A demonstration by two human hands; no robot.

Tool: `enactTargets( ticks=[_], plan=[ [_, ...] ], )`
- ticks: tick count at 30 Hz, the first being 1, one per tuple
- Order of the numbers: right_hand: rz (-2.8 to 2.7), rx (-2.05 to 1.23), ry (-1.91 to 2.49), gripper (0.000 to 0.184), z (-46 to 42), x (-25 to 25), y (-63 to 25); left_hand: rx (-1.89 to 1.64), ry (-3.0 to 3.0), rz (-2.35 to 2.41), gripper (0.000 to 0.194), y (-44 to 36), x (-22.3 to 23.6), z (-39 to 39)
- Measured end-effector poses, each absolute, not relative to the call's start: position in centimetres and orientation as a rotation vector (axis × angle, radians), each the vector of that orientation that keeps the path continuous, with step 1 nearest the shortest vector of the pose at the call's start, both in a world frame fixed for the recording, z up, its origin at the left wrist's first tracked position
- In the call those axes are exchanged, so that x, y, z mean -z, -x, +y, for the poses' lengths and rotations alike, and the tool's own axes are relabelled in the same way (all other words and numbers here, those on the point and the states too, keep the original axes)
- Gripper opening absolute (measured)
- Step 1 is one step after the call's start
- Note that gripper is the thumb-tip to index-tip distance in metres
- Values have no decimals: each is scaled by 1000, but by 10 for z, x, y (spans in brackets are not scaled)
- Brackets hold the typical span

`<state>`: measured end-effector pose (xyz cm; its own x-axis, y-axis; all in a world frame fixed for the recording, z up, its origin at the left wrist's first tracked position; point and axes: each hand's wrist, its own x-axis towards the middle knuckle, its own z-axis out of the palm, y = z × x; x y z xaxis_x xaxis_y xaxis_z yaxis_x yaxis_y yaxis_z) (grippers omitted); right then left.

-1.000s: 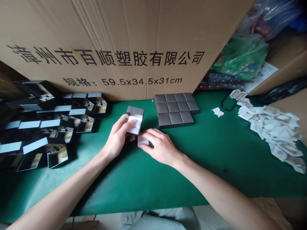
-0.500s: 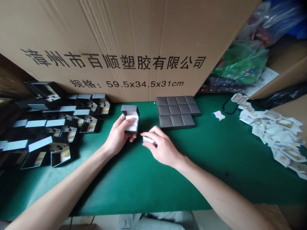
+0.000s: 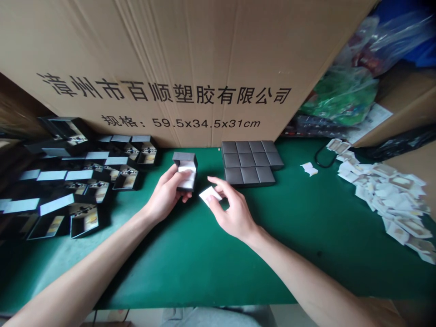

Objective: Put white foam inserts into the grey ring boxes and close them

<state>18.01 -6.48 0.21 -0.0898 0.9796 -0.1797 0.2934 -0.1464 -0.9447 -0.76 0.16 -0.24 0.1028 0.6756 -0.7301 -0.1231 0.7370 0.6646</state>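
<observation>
My left hand (image 3: pixel 166 193) grips a small dark grey hinged box (image 3: pixel 185 170) that stands open, its white lining showing. Just right of it, my right hand (image 3: pixel 231 211) pinches a small white card (image 3: pixel 210 195) between thumb and fingers, tilted up over the green table (image 3: pixel 204 254). A block of several shut grey boxes (image 3: pixel 251 161) lies just beyond my right hand.
Several open dark boxes (image 3: pixel 81 177) crowd the table's left side. A heap of small white packets (image 3: pixel 384 190) spreads at the right, with one loose packet (image 3: pixel 309 169) nearer the middle. A big printed carton (image 3: pixel 184 68) walls off the back. Plastic bags (image 3: pixel 344 86) lie at the back right.
My right hand has lifted the white card off the table and turned it palm-up. The left hand has turned the open box slightly and kept hold of it.
</observation>
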Motion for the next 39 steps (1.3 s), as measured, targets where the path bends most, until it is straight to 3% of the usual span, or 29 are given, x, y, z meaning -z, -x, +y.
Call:
enactTargets(
  ticks=[2, 8, 13, 19, 24, 31, 34, 39],
  plan=[
    [-1490, -1228, 1464, 30, -66, -2, -180, -620, -506, 1345, 20, 8, 1, 1],
    [-1331, -1242, 1513, 9, -67, -1, -178, -612, -545, 1328, 21, 8, 3, 0],
    [-1236, -1272, 1532, 12, -64, 0, -178, -571, -575, 1330, 22, 8, 3, -1],
    [-1522, -822, 1394, 6, -69, 2, -174, -504, -651, 1294, 25, 8, 1, -2],
    [-1758, -366, 1247, 20, -61, 4, -178, -461, -694, 1252, 27, 10, 0, -2],
    [-1901, -192, 1113, 35, -56, 6, -187, -420, -715, 1186, 44, 5, -3, -8],
    [-1950, -155, 1088, 31, -59, 6, -187, -412, -725, 1146, 55, 1, -5, -12],
    [-1978, -27, 1160, 17, -58, 3, -186, -418, -754, 1122, 55, -4, -9, -17]
  ],
)
